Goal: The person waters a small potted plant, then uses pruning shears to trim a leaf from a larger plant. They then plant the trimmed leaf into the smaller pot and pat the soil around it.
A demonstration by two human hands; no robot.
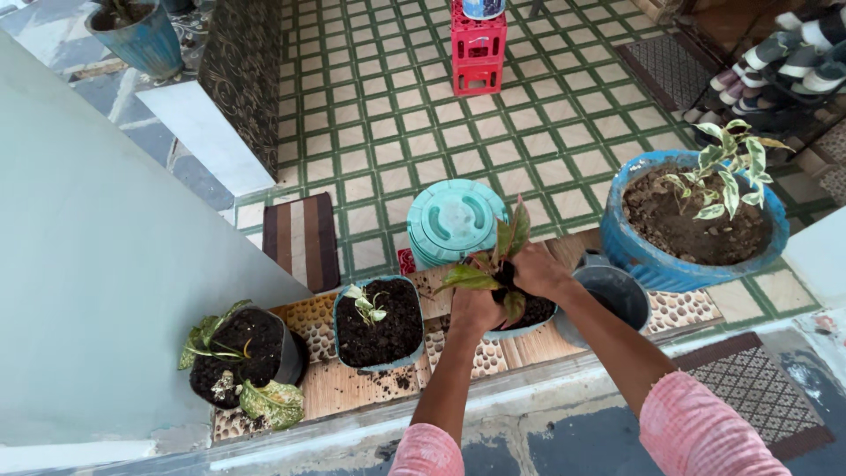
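Reddish-green leafy seedling (500, 256) is standing upright in the small teal plastic pot (520, 322), leaves tilting toward 1 o'clock. Both hands are cupping its base: left hand (476, 310) at 7 o'clock, right hand (539, 270) at 2, fingers pressing soil, equally close.

A: Both arms reached forward and down from the bottom edge of the view, forearms bare, pink sleeves ending near the elbows.

B: And the hands?

A: Left hand (476, 308) sat knuckles-up, fingers curled downward and pressed in, palm hidden. Right hand (539, 270) lay just beside it, slightly further out, wrist bent, fingers folded inward toward the left.

B: Touching each other?

A: Nearly; thumbs sides faced, the gap between them narrow. Could not tell whether the fingertips met.

B: Arm angle?

A: Left forearm ran almost straight up the view; right forearm came in on a diagonal from the lower right.
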